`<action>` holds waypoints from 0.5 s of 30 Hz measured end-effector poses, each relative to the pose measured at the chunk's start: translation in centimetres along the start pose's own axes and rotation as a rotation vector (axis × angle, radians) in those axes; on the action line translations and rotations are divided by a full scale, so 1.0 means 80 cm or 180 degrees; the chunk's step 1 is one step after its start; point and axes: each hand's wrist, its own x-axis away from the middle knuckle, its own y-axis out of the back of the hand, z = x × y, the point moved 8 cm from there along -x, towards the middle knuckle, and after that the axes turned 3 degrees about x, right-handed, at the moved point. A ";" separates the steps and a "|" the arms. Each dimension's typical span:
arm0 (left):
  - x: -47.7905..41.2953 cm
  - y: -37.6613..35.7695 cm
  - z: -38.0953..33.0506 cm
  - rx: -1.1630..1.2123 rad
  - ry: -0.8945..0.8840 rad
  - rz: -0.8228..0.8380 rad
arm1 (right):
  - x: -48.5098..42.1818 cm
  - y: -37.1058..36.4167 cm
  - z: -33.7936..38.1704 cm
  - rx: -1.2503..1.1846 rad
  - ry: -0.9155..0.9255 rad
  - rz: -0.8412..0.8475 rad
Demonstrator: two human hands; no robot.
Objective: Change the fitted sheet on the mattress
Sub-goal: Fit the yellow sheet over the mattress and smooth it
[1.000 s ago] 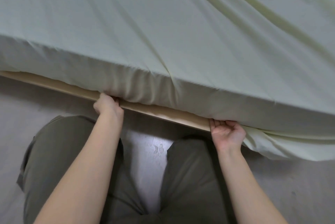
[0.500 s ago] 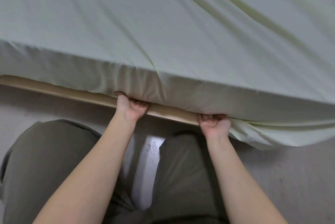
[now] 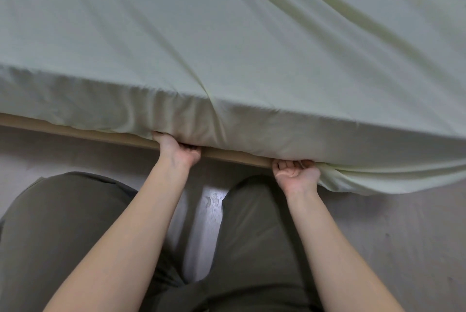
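Nearest the camera, at the bottom of the frame, 2 knees in olive trousers (image 3: 63, 223) rest on the pale floor (image 3: 378, 236), and both forearms reach up toward the bed.

The left hand (image 3: 180, 151) sits at the middle of the frame. Its fingers are clenched, their tips buried under the hem of the fitted sheet (image 3: 227, 46), right against the wooden bed frame (image 3: 75, 130). Just to its right, the right hand (image 3: 295, 175) is turned palm up, its fingers curled round the gathered hem. From there a loose flap (image 3: 378, 180) sags over the frame toward the floor at the right.

The sheet is pale green and covers the whole mattress, which stays hidden beneath it. Its near side face is puckered above the left hand. Further up, the top lies fairly flat, with long soft folds running into the upper right.

This cloth looks light, limp and stretchy at the hem, so it will bunch and slide rather than hold a shape. The place to take it is the elastic hem itself, gripped in both fists. The mattress likely weighs enough to pin the cloth, so that sagging right flap needs pulling down and under.
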 end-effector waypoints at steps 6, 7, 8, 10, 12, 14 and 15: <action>-0.004 0.012 -0.007 -0.0115 0.0035 -0.0099 | 0.002 0.004 -0.002 0.0008 0.0036 -0.0053; -0.002 0.013 -0.009 -0.0121 0.0005 -0.0089 | 0.003 0.004 -0.001 0.0017 0.0051 -0.0030; 0.001 0.015 -0.009 -0.0121 -0.0039 -0.0067 | 0.004 0.003 0.000 0.0032 0.0060 0.0006; 0.012 0.026 -0.001 -0.0210 -0.0188 -0.0120 | 0.005 0.002 0.001 0.0068 0.0067 0.0073; 0.025 0.040 0.022 -0.0462 -0.0205 -0.0271 | 0.007 -0.001 0.000 0.0042 0.0036 0.0146; 0.036 0.042 0.072 -0.0637 0.0156 -0.0172 | 0.008 -0.003 -0.001 0.0005 -0.0022 0.0209; 0.042 0.036 0.100 -0.0782 0.0371 -0.0013 | 0.008 -0.003 -0.001 0.0015 -0.0037 0.0236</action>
